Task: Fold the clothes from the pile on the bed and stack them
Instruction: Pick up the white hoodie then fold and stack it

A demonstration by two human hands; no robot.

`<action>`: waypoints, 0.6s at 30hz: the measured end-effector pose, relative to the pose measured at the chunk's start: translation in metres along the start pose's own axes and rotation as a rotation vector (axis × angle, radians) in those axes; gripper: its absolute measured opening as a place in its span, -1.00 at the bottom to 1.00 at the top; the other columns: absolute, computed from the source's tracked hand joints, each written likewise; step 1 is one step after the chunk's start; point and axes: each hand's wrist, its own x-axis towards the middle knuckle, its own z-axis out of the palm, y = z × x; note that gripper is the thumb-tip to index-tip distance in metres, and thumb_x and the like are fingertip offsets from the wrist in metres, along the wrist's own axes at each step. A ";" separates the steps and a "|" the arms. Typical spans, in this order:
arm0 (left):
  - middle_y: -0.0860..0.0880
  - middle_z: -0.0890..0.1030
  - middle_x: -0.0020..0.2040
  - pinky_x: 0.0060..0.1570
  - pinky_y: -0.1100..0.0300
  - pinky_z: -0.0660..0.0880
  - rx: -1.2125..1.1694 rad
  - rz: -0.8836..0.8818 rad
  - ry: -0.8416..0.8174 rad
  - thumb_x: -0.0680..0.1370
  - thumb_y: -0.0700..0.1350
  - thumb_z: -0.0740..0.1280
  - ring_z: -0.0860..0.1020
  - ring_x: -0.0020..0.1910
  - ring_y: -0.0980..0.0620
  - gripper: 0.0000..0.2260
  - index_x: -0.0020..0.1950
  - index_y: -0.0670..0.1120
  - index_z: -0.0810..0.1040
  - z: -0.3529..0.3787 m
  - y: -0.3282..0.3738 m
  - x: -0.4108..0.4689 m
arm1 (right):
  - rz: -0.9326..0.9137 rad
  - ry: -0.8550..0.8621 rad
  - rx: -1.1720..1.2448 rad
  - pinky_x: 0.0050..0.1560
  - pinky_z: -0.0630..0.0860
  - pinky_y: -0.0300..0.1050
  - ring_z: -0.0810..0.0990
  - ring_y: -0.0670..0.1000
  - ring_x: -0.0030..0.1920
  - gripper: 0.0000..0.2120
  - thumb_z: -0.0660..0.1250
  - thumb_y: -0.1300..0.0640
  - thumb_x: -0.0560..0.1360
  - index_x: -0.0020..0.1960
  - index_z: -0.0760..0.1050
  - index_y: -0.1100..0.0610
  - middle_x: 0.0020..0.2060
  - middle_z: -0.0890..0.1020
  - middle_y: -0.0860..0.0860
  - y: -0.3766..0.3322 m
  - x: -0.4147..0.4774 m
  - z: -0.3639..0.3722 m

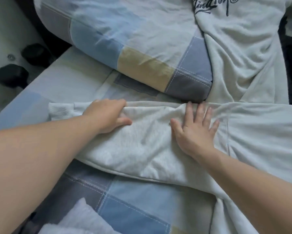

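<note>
A pale white fleece sweatshirt [243, 65] lies on the patchwork-sheeted bed [133, 200], its body running to the upper right of the frame. Its sleeve [150, 146] stretches left across the middle and ends at the ribbed cuff [61, 110]. The left hand [108, 115] grips the sleeve near the cuff. The right hand [195, 130] presses flat, fingers spread, nearer the shoulder. The sleeve's long axis runs left to right, so I reckon the left hand is better placed to fold it rightward.

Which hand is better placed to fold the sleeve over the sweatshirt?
Probably left: the left hand grips the sleeve beside the cuff, its free end. The right hand lies flat nearer the sweatshirt body, fit to anchor.
</note>
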 end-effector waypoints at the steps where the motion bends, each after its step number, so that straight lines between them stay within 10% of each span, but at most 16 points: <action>1: -0.01 0.59 0.02 -0.15 0.05 0.27 0.011 0.011 -0.008 0.59 0.30 0.21 0.51 0.01 -0.11 -0.70 -0.03 0.08 0.37 0.000 -0.011 0.000 | 0.015 -0.003 0.013 0.50 -0.37 0.32 -0.38 0.15 0.58 -0.23 -0.07 -0.36 0.58 0.63 -0.27 -0.07 0.61 -0.29 0.09 -0.008 -0.001 0.006; 5: 0.00 0.47 -0.19 -0.26 0.06 0.25 -0.084 -0.077 0.112 0.66 0.22 0.12 0.40 -0.15 -0.10 -0.68 -0.15 0.04 0.31 -0.005 -0.047 0.007 | -0.038 -0.014 0.031 0.50 -0.36 0.32 -0.35 0.11 0.59 -0.25 -0.07 -0.33 0.59 0.62 -0.30 -0.06 0.61 -0.30 0.05 -0.043 -0.013 0.018; 11: -0.04 0.51 0.03 -0.12 0.03 0.33 -0.084 0.018 0.218 0.64 0.25 0.12 0.48 -0.01 -0.13 -0.69 0.03 0.01 0.35 0.004 -0.070 0.004 | -0.151 -0.006 -0.051 0.48 -0.38 0.37 -0.37 0.03 0.59 -0.34 -0.17 -0.33 0.62 0.62 -0.28 -0.14 0.60 -0.30 -0.14 -0.103 -0.025 0.048; 18: 0.07 0.46 -0.18 -0.19 0.06 0.33 -0.112 -0.067 -0.065 0.51 0.41 0.25 0.46 -0.13 -0.05 -0.58 -0.07 0.05 0.38 -0.014 -0.121 -0.014 | -0.009 -0.037 -0.052 0.50 -0.34 0.36 -0.34 0.02 0.60 -0.32 -0.19 -0.31 0.61 0.64 -0.26 -0.08 0.61 -0.27 -0.14 -0.132 -0.027 0.052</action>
